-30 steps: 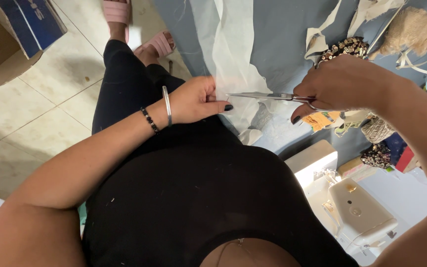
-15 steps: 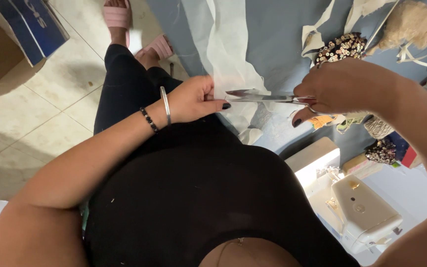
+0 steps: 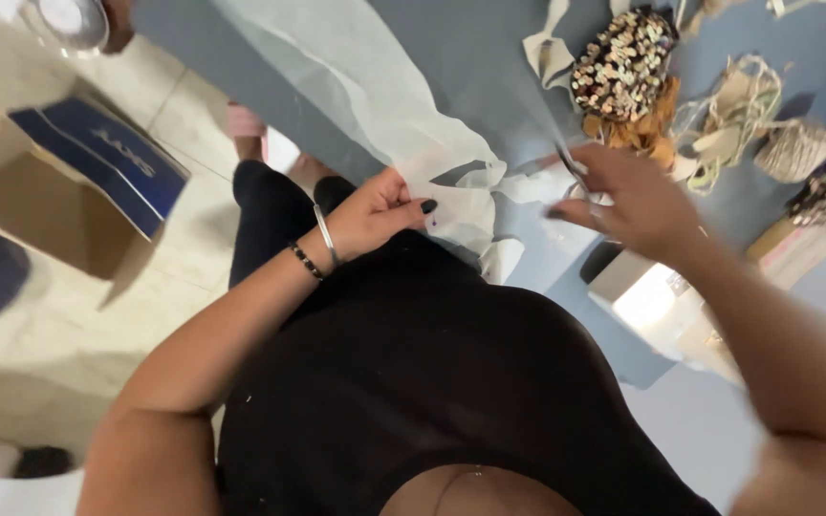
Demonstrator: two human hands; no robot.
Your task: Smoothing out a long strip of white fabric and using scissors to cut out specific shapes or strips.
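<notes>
Seen from above at a grey-blue table [image 3: 451, 57]: left hand [image 3: 375, 215] pinching the near edge of a strip of thin white fabric [image 3: 375, 105], thumb and fingers closed tight on it just above the lap. Right hand [image 3: 628, 201] blurred in motion to the right, fingers curled loosely round what looks like scissors [image 3: 571, 167]; only a thin dark blade tip showing, grip too smeared to call with certainty. Hands near each other, the fabric's ragged lower end between them.

Fabric lying draped over the table's near edge, long axis running from far left down toward the near centre, its free end pointing at the lap. Looks light, limp and slightly see-through, likely to crumple, slide and fold on itself rather than hold any shape; probably not fragile, though easily frayed at a cut edge. Best taken by a pinch at the edge close to the cut line, held taut against the table's weight.

Further right: a sequinned bundle [image 3: 623, 62], tangled cord [image 3: 733, 115], a white machine [image 3: 647, 296] at the near right edge. On the tiled floor at left, an open cardboard box [image 3: 59, 196] with blue flaps.
</notes>
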